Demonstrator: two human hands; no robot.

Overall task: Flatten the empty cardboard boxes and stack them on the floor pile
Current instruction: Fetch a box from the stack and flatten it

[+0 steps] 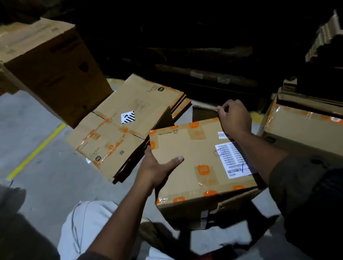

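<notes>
The brown cardboard box with orange tape [198,160] sits above the person's lap. Left hand [157,168] grasps its left edge — thumb on top; right hand [235,118] pinches the far-edge flap. The pile of flattened brown cardboard boxes [124,127] lies on the grey floor [21,132] just beyond.

- 2 hands: left hand [157,168], right hand [235,118].
- 1 taped box [190,161] held up between them.
- 1 pile of flattened boxes [125,129] on the floor [36,183].
- 1 large upright box [47,68] at left.
- 1 taped box at the right edge [316,135].
- 1 yellow floor line [37,149].
</notes>
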